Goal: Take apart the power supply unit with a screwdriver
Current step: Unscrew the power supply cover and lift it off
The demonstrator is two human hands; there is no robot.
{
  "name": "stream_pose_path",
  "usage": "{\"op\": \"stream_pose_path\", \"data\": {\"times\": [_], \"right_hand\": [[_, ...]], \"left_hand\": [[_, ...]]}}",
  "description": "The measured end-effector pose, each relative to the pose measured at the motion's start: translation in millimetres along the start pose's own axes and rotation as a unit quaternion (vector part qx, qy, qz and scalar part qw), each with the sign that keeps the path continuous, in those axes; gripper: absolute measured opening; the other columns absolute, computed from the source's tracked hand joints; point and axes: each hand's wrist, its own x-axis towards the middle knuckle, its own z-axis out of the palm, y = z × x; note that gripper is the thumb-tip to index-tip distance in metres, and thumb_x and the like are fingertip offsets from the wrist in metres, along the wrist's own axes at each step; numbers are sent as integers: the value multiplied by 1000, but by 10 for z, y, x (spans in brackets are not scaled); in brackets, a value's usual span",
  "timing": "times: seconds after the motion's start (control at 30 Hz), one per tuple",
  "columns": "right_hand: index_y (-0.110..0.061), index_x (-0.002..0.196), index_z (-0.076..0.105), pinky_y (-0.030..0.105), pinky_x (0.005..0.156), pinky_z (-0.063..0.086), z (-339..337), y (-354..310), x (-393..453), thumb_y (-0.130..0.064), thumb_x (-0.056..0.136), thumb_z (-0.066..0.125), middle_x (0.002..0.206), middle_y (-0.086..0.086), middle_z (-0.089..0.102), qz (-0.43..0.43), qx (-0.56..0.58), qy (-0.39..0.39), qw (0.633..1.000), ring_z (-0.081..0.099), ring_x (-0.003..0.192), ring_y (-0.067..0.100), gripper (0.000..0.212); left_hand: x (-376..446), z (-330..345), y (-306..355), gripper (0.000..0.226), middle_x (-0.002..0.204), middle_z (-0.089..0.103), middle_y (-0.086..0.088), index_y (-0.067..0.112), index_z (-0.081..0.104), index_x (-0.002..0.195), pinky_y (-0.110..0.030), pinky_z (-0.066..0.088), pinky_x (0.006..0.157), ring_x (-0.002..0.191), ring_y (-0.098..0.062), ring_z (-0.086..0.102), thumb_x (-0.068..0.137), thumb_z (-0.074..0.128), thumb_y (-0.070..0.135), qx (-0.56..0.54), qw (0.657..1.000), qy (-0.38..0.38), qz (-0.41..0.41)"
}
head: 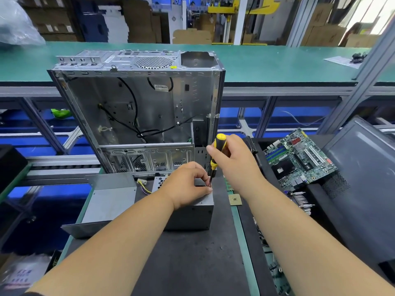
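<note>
The grey metal power supply unit (pixel 192 214) lies on the dark mat in front of me. My left hand (pixel 188 184) rests on its top, fingers curled, thumb and fingertips pinching the screwdriver's shaft near the tip. My right hand (pixel 233 161) grips the yellow and black screwdriver (pixel 218 150) by its handle, held nearly upright with the tip down on the unit's far right top corner. Coloured wires (pixel 143 186) stick out of the unit's left side.
An empty computer case (pixel 139 107) stands just behind the unit. A bent grey metal cover (pixel 106 201) lies to the left. A motherboard (pixel 299 159), a CPU chip (pixel 235 199) and loose screwdriver bits (pixel 303 201) lie to the right, beside a dark side panel (pixel 363 178).
</note>
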Motion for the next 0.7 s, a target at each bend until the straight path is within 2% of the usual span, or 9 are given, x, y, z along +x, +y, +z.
{"op": "stream_pose_path", "data": {"times": [0.07, 0.1, 0.2, 0.33, 0.5, 0.6, 0.7], "right_hand": [[-26, 77, 51, 26, 63, 37, -77, -9, 3, -48, 93, 58, 78, -8, 50, -21, -94, 2, 995, 49, 71, 6, 28], [-26, 77, 52, 27, 62, 38, -110, -19, 4, -50, 93, 58, 74, -10, 53, -13, -104, -5, 995, 51, 70, 6, 28], [-27, 77, 54, 25, 58, 36, -178, -22, -17, -48, 93, 59, 62, -16, 59, 18, -78, -13, 997, 54, 64, -1, 27], [-28, 78, 56, 18, 56, 35, -214, -8, -67, -43, 95, 60, 67, -28, 63, 33, -25, -16, 999, 55, 62, -9, 23], [-27, 82, 58, 7, 53, 37, -224, 30, -98, -39, 95, 61, 72, -14, 68, 45, 5, -4, 999, 59, 66, -8, 18], [-21, 83, 58, 3, 54, 38, -247, 48, -110, -33, 95, 62, 71, -13, 68, 48, 39, 3, 998, 60, 63, -7, 18], [-19, 83, 57, 8, 55, 40, -270, 66, -127, -33, 95, 62, 78, -3, 72, 53, 74, 10, 996, 61, 63, -3, 19]], "left_hand": [[8, 2, -1, 18, 103, 56, 16, 36, 63, 71, -42, 44, 101, 108, -12, 54, 79, 78, 32, 8, 1000, -6, 5], [14, 2, 2, 18, 103, 56, 16, 36, 63, 71, -42, 43, 102, 108, -13, 54, 79, 78, 32, 9, 1000, -10, 2], [33, -5, 17, 20, 102, 56, 15, 36, 63, 70, -43, 43, 103, 108, -14, 54, 79, 79, 31, 8, 1000, -22, -9], [44, -16, 56, 20, 105, 55, 11, 37, 62, 71, -42, 43, 103, 109, -14, 53, 81, 78, 30, 26, 999, -35, -22], [26, -6, 113, 21, 107, 53, 9, 36, 61, 71, -40, 43, 104, 108, -14, 54, 83, 77, 29, 37, 998, -31, -34], [18, 9, 125, 20, 108, 53, 8, 35, 60, 74, -38, 42, 103, 108, -15, 53, 85, 75, 28, 50, 998, -27, -34], [20, 24, 125, 16, 107, 52, 9, 33, 60, 78, -34, 41, 103, 108, -14, 52, 88, 72, 28, 50, 998, -16, -44]]}}
